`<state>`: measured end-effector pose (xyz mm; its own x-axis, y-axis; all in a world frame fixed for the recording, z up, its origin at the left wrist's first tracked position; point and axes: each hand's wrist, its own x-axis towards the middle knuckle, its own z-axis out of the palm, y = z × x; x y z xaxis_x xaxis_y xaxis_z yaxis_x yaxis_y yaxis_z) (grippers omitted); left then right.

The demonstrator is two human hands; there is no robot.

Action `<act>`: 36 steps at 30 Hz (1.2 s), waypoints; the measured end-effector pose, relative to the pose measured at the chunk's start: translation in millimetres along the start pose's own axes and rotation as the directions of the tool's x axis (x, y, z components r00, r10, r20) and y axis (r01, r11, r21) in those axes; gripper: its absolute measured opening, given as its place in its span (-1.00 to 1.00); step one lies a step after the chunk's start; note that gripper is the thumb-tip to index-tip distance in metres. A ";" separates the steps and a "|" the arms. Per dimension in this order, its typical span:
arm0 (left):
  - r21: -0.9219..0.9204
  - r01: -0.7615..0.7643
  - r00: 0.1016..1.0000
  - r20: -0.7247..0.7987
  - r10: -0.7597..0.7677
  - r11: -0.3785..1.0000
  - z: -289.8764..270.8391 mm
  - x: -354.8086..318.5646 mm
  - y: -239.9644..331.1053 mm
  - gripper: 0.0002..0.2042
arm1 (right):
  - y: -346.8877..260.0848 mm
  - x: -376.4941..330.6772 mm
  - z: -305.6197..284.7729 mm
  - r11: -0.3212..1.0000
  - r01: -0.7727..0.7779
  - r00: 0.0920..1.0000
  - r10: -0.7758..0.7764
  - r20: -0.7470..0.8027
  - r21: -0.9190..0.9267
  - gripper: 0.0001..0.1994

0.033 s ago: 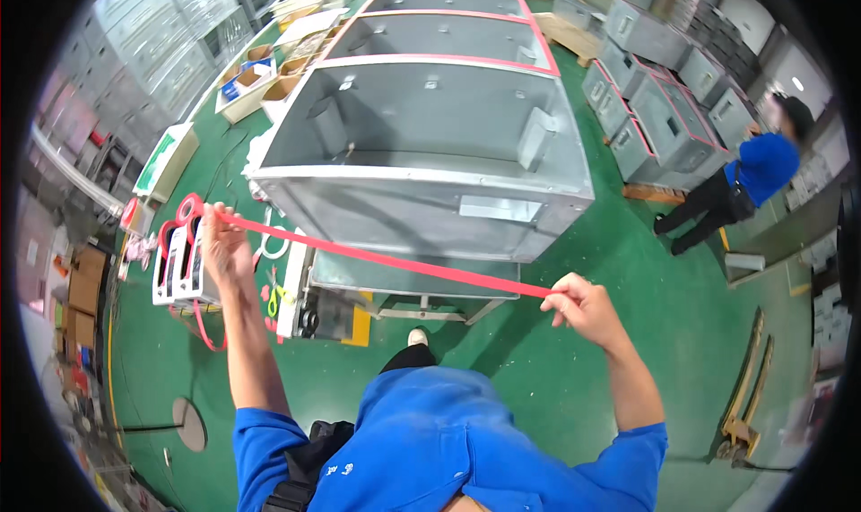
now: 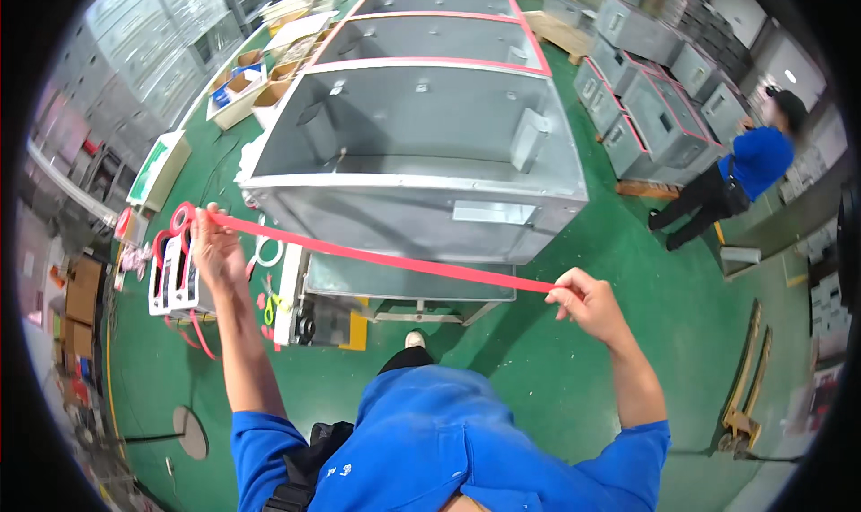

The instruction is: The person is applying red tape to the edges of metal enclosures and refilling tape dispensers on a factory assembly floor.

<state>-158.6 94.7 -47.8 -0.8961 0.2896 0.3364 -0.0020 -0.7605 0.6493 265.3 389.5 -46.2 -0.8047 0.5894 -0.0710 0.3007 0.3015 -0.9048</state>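
A long strip of red tape (image 2: 386, 258) stretches taut between my hands, in front of the nearest grey metal box (image 2: 377, 205). My left hand (image 2: 220, 254) pinches its left end, beside a red tape roll (image 2: 182, 214). At the other end, the tape is between the closed fingers of my right hand (image 2: 589, 306). The nearest box is open at the top, with a bare pale rim and a rectangular cutout in its front wall. Below my left hand stand white tape dispensers (image 2: 185, 283) with red tape hanging down.
Two more open boxes (image 2: 421, 39) with red-edged rims stand behind. Yellow-green scissors (image 2: 269, 309) and a white ring (image 2: 269, 250) lie near the dispensers. A co-worker (image 2: 758, 167) stands at right by stacked grey boxes (image 2: 659, 108). A pallet jack (image 2: 743, 404) is at lower right.
The view has shifted slightly. My left hand and the tape's left end sit a little lower and further left. The tape remains taut between both hands.
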 end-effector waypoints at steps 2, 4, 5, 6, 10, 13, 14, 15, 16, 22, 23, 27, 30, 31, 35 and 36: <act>-0.001 0.018 0.997 -0.072 -0.018 1.000 21.1 15.4 -7.0 -0.95 | -9.8 10.6 -19.7 0.999 -0.038 0.996 0.039 -0.085 0.016 -0.90; 0.053 -0.043 0.995 -0.083 0.047 0.998 -2.0 47.0 -12.1 -0.95 | -18.7 23.8 -35.0 1.000 0.008 0.993 -0.005 -0.120 0.017 -0.91; 0.051 -0.025 0.997 -0.076 0.029 0.998 -0.2 57.3 -16.1 -0.95 | -24.4 31.3 -39.8 0.998 0.057 0.986 -0.059 -0.154 -0.015 -0.92; 0.049 -0.009 0.997 -0.071 0.012 0.999 2.2 66.3 -18.2 -0.95 | -28.3 39.4 -45.6 0.984 0.121 0.974 -0.142 -0.174 -0.128 -0.92; 0.040 0.123 0.987 -0.106 -0.118 0.992 1.1 93.6 -22.7 -0.88 | -47.1 71.9 -56.1 0.992 0.005 0.976 0.023 -0.218 0.127 -0.90; 0.119 0.142 0.984 -0.123 -0.127 0.983 2.9 100.6 -30.3 -0.85 | -39.9 92.2 -68.0 0.969 -0.071 0.966 0.126 -0.228 0.236 -0.87; 0.170 0.125 0.991 -0.078 -0.113 0.977 -8.2 104.6 -27.4 -0.84 | -37.5 97.7 -71.3 0.963 -0.087 0.965 0.145 -0.220 0.254 -0.86; 0.219 0.121 0.993 -0.016 -0.121 0.968 -13.5 107.4 -26.1 -0.85 | -39.4 100.7 -72.9 0.965 -0.107 0.963 0.160 -0.216 0.239 -0.86; 0.290 0.100 0.995 -0.011 -0.101 0.952 -16.4 107.5 -25.3 -0.86 | -38.8 105.0 -75.4 0.958 -0.102 0.965 0.161 -0.207 0.269 -0.86; 0.552 0.102 0.994 -0.025 -0.105 0.827 -11.1 105.8 -23.5 -0.89 | -30.2 118.1 -89.5 0.956 -0.114 0.973 0.162 -0.162 0.271 -0.88; 0.572 0.121 0.993 -0.062 -0.105 0.811 -12.7 105.2 -27.3 -0.87 | -30.3 119.2 -90.5 0.956 -0.120 0.970 0.171 -0.173 0.269 -0.88; 0.538 0.257 0.965 -0.182 -0.187 0.803 -13.3 106.9 -36.2 -0.86 | -24.4 120.3 -95.0 0.950 -0.111 0.962 0.176 -0.208 0.291 -0.86; 0.672 0.216 0.974 -0.093 -0.208 0.709 -17.5 108.3 -35.3 -0.90 | -24.9 120.0 -99.7 0.957 -0.150 0.963 0.198 -0.182 0.248 -0.87; 0.691 0.205 0.975 -0.081 -0.208 0.693 -13.2 103.8 -35.9 -0.90 | -25.5 119.9 -100.8 0.958 -0.192 0.959 0.229 -0.165 0.213 -0.87; 0.768 0.231 0.972 -0.154 -0.178 0.598 -5.2 100.9 -35.3 -0.89 | -22.8 121.9 -101.6 0.957 -0.286 0.949 0.290 -0.120 0.053 -0.87; 0.800 0.217 0.971 -0.120 -0.205 0.560 -14.7 105.4 -30.7 -0.88 | -23.9 122.5 -103.3 0.953 -0.302 0.947 0.301 -0.112 0.016 -0.86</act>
<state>-259.5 140.0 -42.3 -0.9234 0.3671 0.1117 0.1592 0.1016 0.9820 212.5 532.0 10.1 -0.6141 0.7329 -0.2929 0.5213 0.0979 -0.8478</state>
